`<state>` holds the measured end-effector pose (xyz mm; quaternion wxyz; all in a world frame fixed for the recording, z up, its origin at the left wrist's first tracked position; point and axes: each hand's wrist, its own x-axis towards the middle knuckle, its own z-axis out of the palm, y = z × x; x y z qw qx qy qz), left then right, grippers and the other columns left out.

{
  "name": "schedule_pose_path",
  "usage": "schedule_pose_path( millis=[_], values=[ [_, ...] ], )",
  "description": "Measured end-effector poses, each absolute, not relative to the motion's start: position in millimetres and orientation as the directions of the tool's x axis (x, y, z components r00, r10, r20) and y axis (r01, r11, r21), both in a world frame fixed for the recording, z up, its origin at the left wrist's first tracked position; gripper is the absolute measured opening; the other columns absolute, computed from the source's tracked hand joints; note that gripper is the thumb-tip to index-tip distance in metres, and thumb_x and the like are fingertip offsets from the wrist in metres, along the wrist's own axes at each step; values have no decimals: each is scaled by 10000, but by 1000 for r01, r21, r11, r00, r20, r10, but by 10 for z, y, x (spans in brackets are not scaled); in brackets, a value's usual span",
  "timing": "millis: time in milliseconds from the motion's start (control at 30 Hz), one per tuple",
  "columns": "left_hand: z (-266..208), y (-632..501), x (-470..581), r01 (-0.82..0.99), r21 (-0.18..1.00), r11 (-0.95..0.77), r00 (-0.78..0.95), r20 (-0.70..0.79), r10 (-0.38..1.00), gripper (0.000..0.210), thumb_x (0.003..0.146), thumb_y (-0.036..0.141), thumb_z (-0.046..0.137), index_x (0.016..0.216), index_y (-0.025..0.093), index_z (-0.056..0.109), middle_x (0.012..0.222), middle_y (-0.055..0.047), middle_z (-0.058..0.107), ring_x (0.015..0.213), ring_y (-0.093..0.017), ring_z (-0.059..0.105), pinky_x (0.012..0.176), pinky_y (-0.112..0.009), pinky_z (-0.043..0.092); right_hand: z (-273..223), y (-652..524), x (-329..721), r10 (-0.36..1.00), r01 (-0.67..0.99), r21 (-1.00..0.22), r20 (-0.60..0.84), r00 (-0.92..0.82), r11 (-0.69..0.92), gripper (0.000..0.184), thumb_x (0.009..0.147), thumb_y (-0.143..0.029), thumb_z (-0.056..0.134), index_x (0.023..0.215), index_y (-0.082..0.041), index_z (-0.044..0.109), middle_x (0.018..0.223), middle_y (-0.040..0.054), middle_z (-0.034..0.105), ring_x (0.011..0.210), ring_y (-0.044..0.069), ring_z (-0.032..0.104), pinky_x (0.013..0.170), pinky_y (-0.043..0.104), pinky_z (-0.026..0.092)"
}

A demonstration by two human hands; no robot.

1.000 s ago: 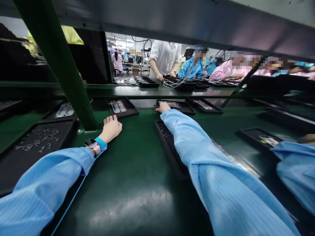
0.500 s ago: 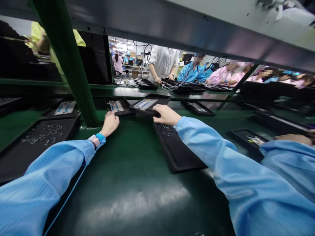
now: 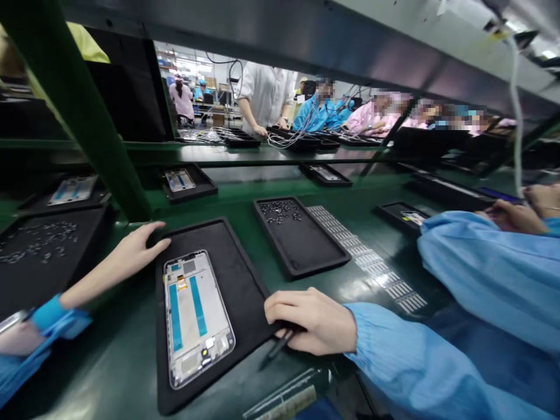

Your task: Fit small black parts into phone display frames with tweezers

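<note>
A black tray (image 3: pixel 234 262) lies close in front of me on the green bench, holding a phone mid-frame (image 3: pixel 199 321) with two blue strips, tilted slightly. My left hand (image 3: pixel 142 245) is open at the tray's far left corner, thumb and fingers apart, fingertips at the rim. At the near right corner, my right hand (image 3: pixel 312 321) is closed on the tray's edge. From under those fingers sticks a thin dark tool (image 3: pixel 277 347), blurred, its kind unclear. Another black tray (image 3: pixel 301 236) with small dark parts lies beyond my right hand.
Rows of small pale strips (image 3: pixel 367 259) lie right of the parts tray. A larger parts tray (image 3: pixel 65 265) is at left. A green post (image 3: pixel 100 146) rises at left under a low metal beam (image 3: pixel 262 35). A co-worker's blue sleeve (image 3: pixel 485 256) reaches in at right.
The tray with the phone frame has come from the far side of the bench toward me in my right hand. My left hand has shifted left and opened. The view has turned downward.
</note>
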<state>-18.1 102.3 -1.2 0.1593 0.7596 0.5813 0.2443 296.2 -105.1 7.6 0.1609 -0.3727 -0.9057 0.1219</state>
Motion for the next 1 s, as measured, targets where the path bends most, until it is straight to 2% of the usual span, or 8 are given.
schedule_pose_path(
  millis=[133,200,300,367,500,600,833,1000],
  values=[
    [-110,843,-264,801,533,-274,255,110,961,609,745,575,426,1161,151,567,1217,-108,609,1105,-281,562,983,-388,413,174,-1005,3152,764,696,-345,433,-477,630,223,806,-167,509,1019,-225,534,1035,54,614,888,113,636,690,189,528],
    [-90,828,-207,795,544,-268,251,108,962,621,746,576,399,1175,156,558,1206,-97,611,1077,-274,575,953,-380,434,155,-979,3273,815,789,-326,465,-345,520,264,820,-112,452,1051,-211,535,1039,67,600,905,118,630,744,204,534],
    [-60,813,-99,788,551,-274,249,123,961,594,724,576,407,1103,157,591,1171,-94,620,1071,-273,570,952,-373,425,24,-1000,3350,905,884,-302,344,-249,358,308,819,-67,396,1059,-199,537,1060,75,583,870,132,636,730,244,546],
    [-62,782,-46,784,555,-279,249,130,960,562,712,574,416,1037,160,613,1133,-91,631,1048,-268,575,931,-359,431,-62,-1068,3322,926,892,-301,276,-258,338,291,828,-79,389,1053,-186,540,1071,86,576,836,136,637,704,254,549],
    [-80,700,31,780,562,-275,251,121,960,515,696,575,429,957,180,632,1020,-63,662,933,-251,603,829,-330,464,-58,-1125,3310,888,825,-342,271,-370,449,245,836,-110,415,987,-203,583,956,61,608,724,123,615,624,250,528],
    [-81,685,102,787,541,-296,275,121,954,501,685,569,428,926,183,638,968,-60,667,893,-253,603,804,-335,463,84,-807,3499,868,787,-373,281,-409,492,251,800,-108,494,958,-238,640,887,41,631,764,128,612,693,251,521],
    [-146,759,181,798,484,-359,309,184,933,446,729,532,416,904,192,645,967,-55,661,876,-242,600,795,-332,458,265,478,3840,957,862,-420,181,-226,283,132,809,-208,599,867,-135,692,872,32,683,843,123,630,802,221,453],
    [-157,730,170,786,502,-361,309,186,933,442,712,554,414,875,209,639,939,-47,660,868,-252,605,795,-347,467,162,501,3708,961,850,-451,169,-218,272,121,798,-195,623,859,-135,709,871,22,691,832,106,633,783,195,446]
  ],
)
